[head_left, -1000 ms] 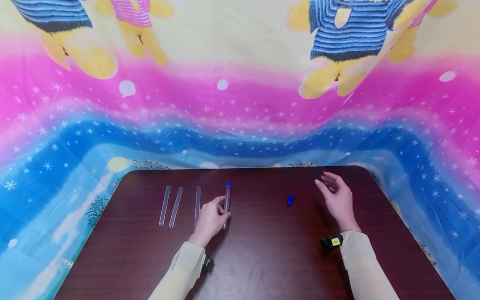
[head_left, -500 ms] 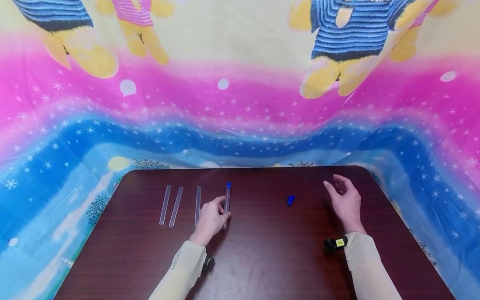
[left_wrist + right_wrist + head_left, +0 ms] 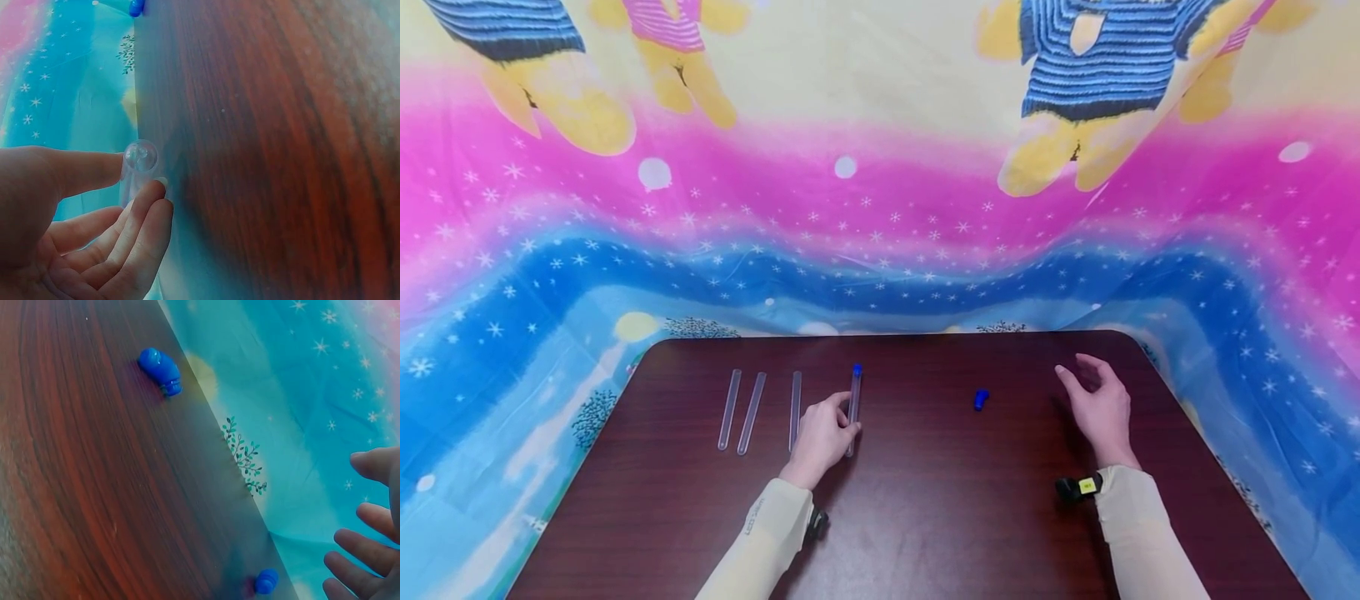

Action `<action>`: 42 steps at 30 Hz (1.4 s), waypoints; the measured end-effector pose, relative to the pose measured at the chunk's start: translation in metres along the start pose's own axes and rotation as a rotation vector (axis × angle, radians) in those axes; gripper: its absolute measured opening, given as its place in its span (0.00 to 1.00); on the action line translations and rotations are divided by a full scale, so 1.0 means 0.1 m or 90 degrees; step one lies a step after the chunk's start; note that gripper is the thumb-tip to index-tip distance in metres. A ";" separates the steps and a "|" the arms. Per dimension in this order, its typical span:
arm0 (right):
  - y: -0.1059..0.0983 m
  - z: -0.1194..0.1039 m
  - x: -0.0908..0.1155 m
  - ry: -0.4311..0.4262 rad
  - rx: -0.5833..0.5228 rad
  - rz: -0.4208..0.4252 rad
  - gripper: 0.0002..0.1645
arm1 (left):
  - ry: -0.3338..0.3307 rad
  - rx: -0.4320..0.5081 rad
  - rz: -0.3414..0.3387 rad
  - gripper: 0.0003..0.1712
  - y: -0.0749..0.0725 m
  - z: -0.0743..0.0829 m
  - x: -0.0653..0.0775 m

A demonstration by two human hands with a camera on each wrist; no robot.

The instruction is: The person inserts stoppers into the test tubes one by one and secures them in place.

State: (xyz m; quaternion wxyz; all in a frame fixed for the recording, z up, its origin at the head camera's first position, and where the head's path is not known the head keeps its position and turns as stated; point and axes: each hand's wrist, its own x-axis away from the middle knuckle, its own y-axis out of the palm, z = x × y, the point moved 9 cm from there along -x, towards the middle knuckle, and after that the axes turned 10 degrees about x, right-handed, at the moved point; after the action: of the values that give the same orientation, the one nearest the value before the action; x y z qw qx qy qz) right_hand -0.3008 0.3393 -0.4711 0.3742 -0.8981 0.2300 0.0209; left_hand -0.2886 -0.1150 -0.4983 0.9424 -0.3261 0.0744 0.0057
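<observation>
My left hand (image 3: 823, 437) pinches a clear test tube (image 3: 855, 389) between thumb and fingers; its far end carries a blue cap (image 3: 857, 370). In the left wrist view the tube's rounded end (image 3: 141, 156) faces the camera, between thumb and fingertips. My right hand (image 3: 1099, 414) is at the right of the table, fingers loosely spread and holding nothing. To its left lie small blue caps (image 3: 981, 400), close together. The right wrist view shows this blue cluster (image 3: 160, 371) and a separate blue cap (image 3: 267, 581) nearer the hand, which the head view does not show.
Three uncapped clear tubes lie to the left: a far-left tube (image 3: 729, 410), a slanted tube (image 3: 752, 413) beside it, and a third tube (image 3: 795, 400) partly behind the left hand. The dark wooden table (image 3: 925, 517) ends at a patterned cloth backdrop (image 3: 880, 208).
My right hand has drawn away to the right, farther from the blue caps. The left hand and its test tube have stayed in place.
</observation>
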 end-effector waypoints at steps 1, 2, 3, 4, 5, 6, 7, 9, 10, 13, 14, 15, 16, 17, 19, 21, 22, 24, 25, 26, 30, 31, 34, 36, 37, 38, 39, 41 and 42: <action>-0.01 0.01 0.00 0.001 0.002 0.000 0.37 | -0.001 -0.001 0.000 0.31 0.00 0.00 0.00; -0.01 0.01 0.00 0.002 0.004 -0.001 0.37 | -0.001 -0.001 0.000 0.31 0.00 0.00 0.00; -0.02 0.02 0.00 0.002 0.008 -0.002 0.37 | -0.003 -0.001 0.000 0.31 0.00 0.00 0.00; -0.02 0.02 0.00 0.002 0.009 -0.001 0.37 | -0.005 -0.002 0.000 0.31 0.00 -0.01 0.00; -0.03 0.03 0.00 0.003 0.012 0.000 0.37 | -0.008 -0.004 -0.001 0.31 0.01 -0.01 0.00; -0.04 0.04 -0.01 0.005 0.014 0.002 0.38 | -0.010 -0.006 -0.001 0.31 0.01 -0.02 0.00; -0.04 0.06 -0.01 0.007 0.016 0.004 0.38 | -0.013 -0.008 -0.001 0.31 0.01 -0.02 0.00; -0.05 0.09 -0.01 0.012 0.020 0.004 0.38 | -0.019 -0.012 -0.002 0.31 0.02 -0.04 0.00; -0.06 0.11 -0.02 0.015 0.022 0.004 0.38 | -0.021 -0.013 -0.003 0.31 0.03 -0.04 0.00; -0.08 0.17 -0.02 0.023 0.031 0.001 0.40 | -0.019 -0.018 -0.003 0.30 0.04 -0.06 0.00; -0.09 0.18 -0.02 0.025 0.035 -0.001 0.40 | -0.016 -0.019 -0.003 0.30 0.05 -0.06 0.00; -0.10 0.20 -0.02 0.026 0.038 -0.001 0.40 | -0.012 -0.022 -0.002 0.30 0.05 -0.06 0.00; -0.11 0.21 -0.03 0.027 0.040 -0.001 0.40 | -0.009 -0.022 -0.001 0.30 0.05 -0.06 -0.01; -0.12 0.22 -0.03 0.028 0.042 -0.002 0.40 | -0.006 -0.024 0.001 0.29 0.05 -0.06 -0.01; -0.13 0.23 -0.04 0.029 0.047 -0.005 0.40 | -0.001 -0.024 0.005 0.29 0.04 -0.06 0.00; -0.14 0.24 -0.04 0.031 0.049 -0.008 0.40 | 0.000 -0.023 0.007 0.28 0.04 -0.06 0.00; -0.14 0.24 -0.04 0.032 0.051 -0.010 0.40 | -0.001 -0.023 0.007 0.28 0.04 -0.06 0.00; -0.14 0.25 -0.04 0.033 0.055 -0.015 0.40 | -0.002 -0.024 0.005 0.28 0.05 -0.07 -0.01; -0.14 0.26 -0.04 0.033 0.057 -0.018 0.41 | -0.004 -0.026 0.003 0.28 0.06 -0.07 -0.01; -0.13 0.26 -0.04 0.032 0.060 -0.021 0.41 | -0.003 -0.028 0.001 0.28 0.06 -0.07 -0.01; -0.09 0.28 -0.04 0.024 0.068 -0.035 0.41 | -0.010 -0.030 -0.005 0.29 0.08 -0.08 -0.01; -0.08 0.29 -0.04 0.022 0.070 -0.038 0.41 | -0.010 -0.030 -0.005 0.29 0.08 -0.08 0.00; -0.06 0.30 -0.04 0.015 0.073 -0.043 0.41 | -0.003 -0.034 -0.004 0.29 0.07 -0.07 0.01; -0.05 0.30 -0.04 0.009 0.077 -0.045 0.41 | 0.005 -0.032 -0.002 0.29 0.07 -0.07 0.02; -0.05 0.30 -0.04 0.004 0.080 -0.045 0.40 | 0.009 -0.031 -0.001 0.29 0.07 -0.07 0.02; -0.05 0.30 -0.04 0.000 0.082 -0.044 0.40 | 0.012 -0.030 0.001 0.28 0.07 -0.06 0.02; -0.04 0.29 -0.04 -0.004 0.085 -0.042 0.40 | 0.015 -0.029 0.002 0.28 0.07 -0.06 0.03; -0.04 0.28 -0.04 -0.014 0.091 -0.039 0.40 | 0.015 -0.026 0.004 0.28 0.07 -0.05 0.03; -0.04 0.28 -0.04 -0.018 0.094 -0.038 0.39 | 0.014 -0.027 0.003 0.28 0.07 -0.05 0.03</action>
State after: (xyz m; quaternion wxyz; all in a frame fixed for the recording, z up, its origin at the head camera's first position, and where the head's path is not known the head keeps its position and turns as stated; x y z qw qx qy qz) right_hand -0.2993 0.3628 -0.4879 0.4431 -0.8742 0.1986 0.0052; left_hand -0.2868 -0.1131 -0.5072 0.9343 -0.3460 0.0855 0.0059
